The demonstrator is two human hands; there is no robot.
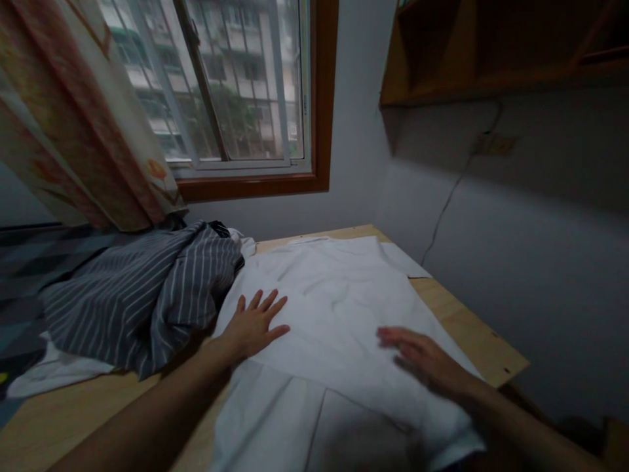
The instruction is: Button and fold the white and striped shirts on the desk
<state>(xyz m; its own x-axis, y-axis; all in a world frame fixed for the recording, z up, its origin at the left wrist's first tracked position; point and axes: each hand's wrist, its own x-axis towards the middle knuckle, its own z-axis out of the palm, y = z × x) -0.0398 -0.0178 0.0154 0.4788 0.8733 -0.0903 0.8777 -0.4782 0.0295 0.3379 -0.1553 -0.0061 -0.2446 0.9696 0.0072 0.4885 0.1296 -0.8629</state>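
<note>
While one white garment (339,282) lies spread over one pale wooden board (466,328), its near end reaching to the bottom of the view, two bare hands are at it, neither gripping anything. The left hand (255,330) lies palm down on the garment's left part, its five fingers fanned wide. The right hand (422,357) is over the right part, blurred, its fingers stretched out and close together — whether it touches the cloth I cannot tell. One flap (405,259) of white cloth juts out at the far right corner. Left of the garment sits one heap of grey striped cloth (152,288), with two bits of white fabric (59,367) showing, one at its near side and one at its far end. Behind are one window (246,78) and one flowered curtain (98,131); on the right, one wall shelf (437,92) and one thin cable (445,206).
</note>
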